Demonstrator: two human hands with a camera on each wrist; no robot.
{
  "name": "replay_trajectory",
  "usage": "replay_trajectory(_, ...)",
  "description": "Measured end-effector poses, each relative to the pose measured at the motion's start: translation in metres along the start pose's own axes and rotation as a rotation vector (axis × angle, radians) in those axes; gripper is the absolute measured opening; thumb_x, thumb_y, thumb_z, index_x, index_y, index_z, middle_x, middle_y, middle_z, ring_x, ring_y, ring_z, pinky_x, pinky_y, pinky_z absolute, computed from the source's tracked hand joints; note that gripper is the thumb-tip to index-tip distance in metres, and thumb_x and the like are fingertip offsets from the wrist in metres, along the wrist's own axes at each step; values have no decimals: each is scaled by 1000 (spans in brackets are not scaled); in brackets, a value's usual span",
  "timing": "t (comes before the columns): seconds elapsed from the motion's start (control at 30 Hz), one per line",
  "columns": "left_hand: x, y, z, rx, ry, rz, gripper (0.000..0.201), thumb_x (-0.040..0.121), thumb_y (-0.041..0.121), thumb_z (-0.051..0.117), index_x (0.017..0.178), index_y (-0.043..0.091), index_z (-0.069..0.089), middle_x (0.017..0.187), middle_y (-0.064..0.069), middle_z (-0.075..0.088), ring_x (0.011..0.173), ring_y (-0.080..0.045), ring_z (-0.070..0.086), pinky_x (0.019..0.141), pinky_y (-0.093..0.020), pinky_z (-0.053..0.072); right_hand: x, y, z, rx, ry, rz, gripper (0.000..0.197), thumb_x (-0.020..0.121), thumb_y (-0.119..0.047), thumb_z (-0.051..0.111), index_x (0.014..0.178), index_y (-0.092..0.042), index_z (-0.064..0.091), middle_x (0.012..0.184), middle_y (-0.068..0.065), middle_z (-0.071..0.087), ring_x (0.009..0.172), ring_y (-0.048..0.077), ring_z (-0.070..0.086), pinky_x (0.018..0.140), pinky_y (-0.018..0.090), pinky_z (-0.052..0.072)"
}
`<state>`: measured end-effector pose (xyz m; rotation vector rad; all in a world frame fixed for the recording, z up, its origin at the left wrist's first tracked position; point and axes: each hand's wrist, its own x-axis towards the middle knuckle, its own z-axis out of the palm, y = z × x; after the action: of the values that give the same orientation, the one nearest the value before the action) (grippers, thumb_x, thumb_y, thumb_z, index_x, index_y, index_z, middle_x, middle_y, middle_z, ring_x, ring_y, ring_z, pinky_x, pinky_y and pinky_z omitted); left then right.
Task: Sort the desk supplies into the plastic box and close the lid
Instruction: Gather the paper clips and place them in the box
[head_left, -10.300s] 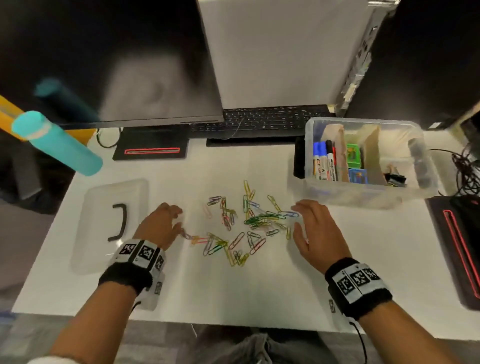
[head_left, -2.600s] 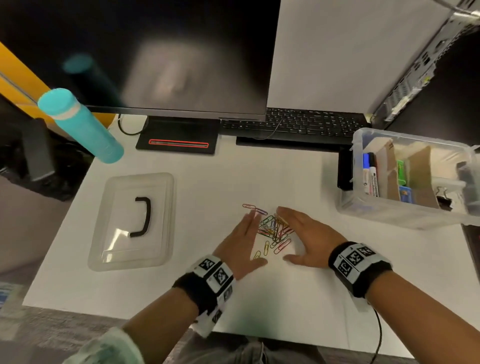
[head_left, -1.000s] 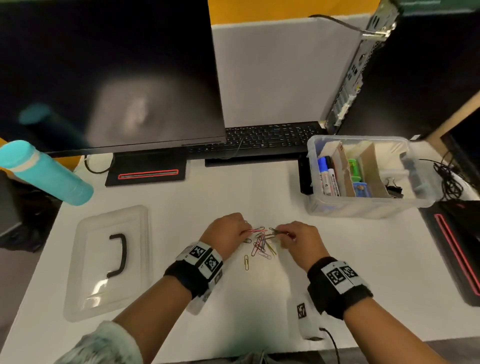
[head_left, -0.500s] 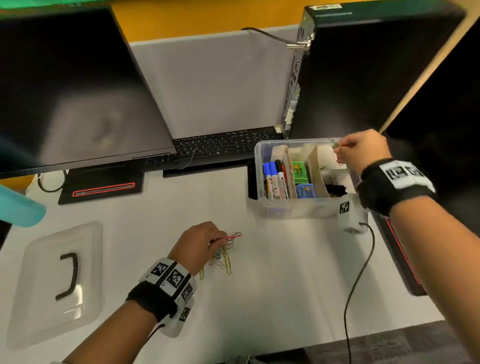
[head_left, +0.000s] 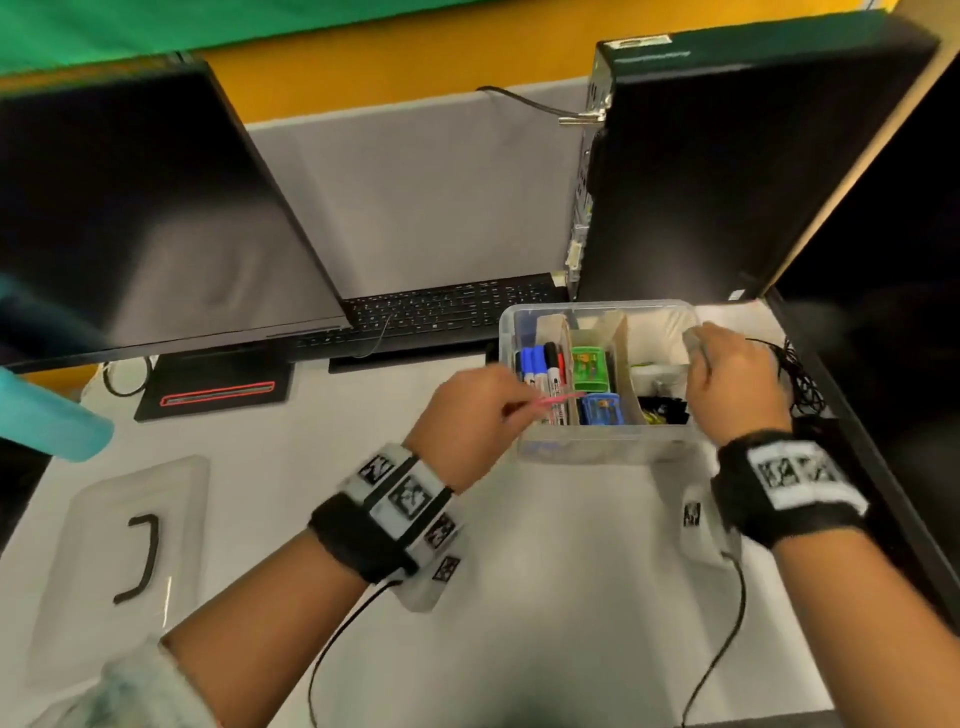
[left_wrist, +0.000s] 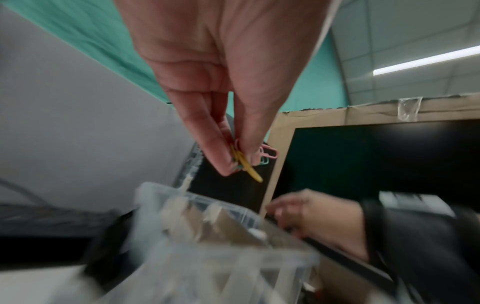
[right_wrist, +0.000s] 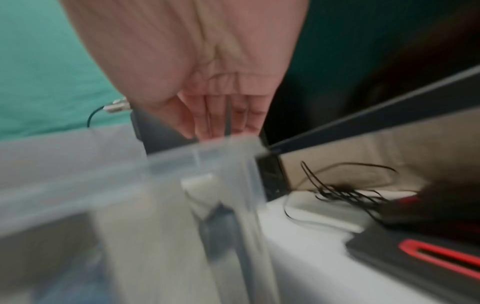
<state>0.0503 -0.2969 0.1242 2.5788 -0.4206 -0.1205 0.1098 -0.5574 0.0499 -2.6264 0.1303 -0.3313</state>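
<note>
My left hand pinches a small bunch of coloured paper clips between thumb and fingers, a pink one sticking out. It hovers at the front left of the clear plastic box, over the markers. My right hand is over the box's right compartment; in the right wrist view its fingers are straight, nothing in them, just above the box rim. Cardboard dividers split the box, which also holds green and blue items and black clips. The clear lid with a black handle lies flat at the desk's left.
A monitor and keyboard stand behind, and a black computer tower rises right behind the box. A teal bottle is at the far left. Tangled black cable lies right of the box.
My left hand has lifted its paper clips off the desk and carried them right, up to the box. My right hand, which pinched clips over the box, now has straight, empty fingers.
</note>
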Motion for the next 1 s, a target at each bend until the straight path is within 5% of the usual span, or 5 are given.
replay_trajectory(0.13,89,50,7,36,-64,4,22,90,31,61,103,20,74,87,0,70,76,-13,61,75,-30,49,-43,21,33,45,1,-17,54,95,-13,37,148,-10,25,154,10,26,136,30,32,114,40,28)
replay_trajectory(0.5,208,79,83,303,-316,-153,20,84,14,66,100,2,67,104,-15,68,96,-32,66,67,-28,43,-49,12,29,7,-2,33,55,96,-17,36,148,-9,22,155,7,23,137,25,34,109,38,37)
replay_trajectory(0.63,212,70,88,289,-360,-159,21,72,20,74,65,11,56,78,-7,66,77,-27,68,61,-27,45,-50,12,29,-3,-19,40,55,96,-19,35,148,-9,22,156,6,22,135,26,36,107,40,40)
replay_trajectory(0.8,176,59,47,76,-225,-114,28,81,21,71,108,17,69,106,-3,70,96,-20,66,85,-31,53,-51,6,23,-54,-17,49,54,95,-17,39,146,-7,26,155,10,24,137,33,31,112,44,31)
replay_trajectory(1.0,50,-34,-12,-13,37,-75,22,91,31,56,110,26,66,102,8,65,88,-9,61,80,-28,51,-87,-59,13,10,100,-251,39,88,-27,45,122,-9,50,129,13,48,117,26,37,99,43,40)
